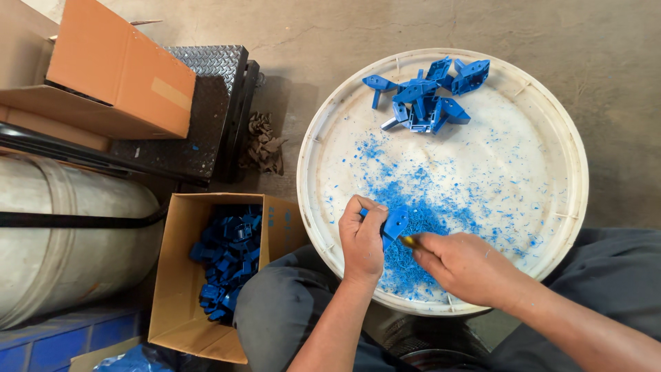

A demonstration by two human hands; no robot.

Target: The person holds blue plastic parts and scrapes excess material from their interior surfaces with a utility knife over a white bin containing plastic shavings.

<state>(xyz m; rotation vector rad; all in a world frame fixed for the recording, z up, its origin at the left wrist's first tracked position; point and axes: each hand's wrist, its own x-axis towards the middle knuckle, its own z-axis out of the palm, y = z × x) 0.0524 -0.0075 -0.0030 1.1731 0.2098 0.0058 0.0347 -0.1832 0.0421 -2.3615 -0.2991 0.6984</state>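
- Left hand (363,241): fingers (366,205) curled tight around one blue plastic part (394,225), held over the round white tray (558,227).
- Right hand (467,265): fingers clenched on a small yellow-handled tool (408,240), its tip at the part.
- Blue shavings (413,207) lie beneath.
- One pile of blue parts (427,93) sits at the tray's far side; one open box (180,275) holds more.

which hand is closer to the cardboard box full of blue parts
Left. The left hand, holding a blue plastic part, is just right of the cardboard box. The right hand is further right, over the white round tray.
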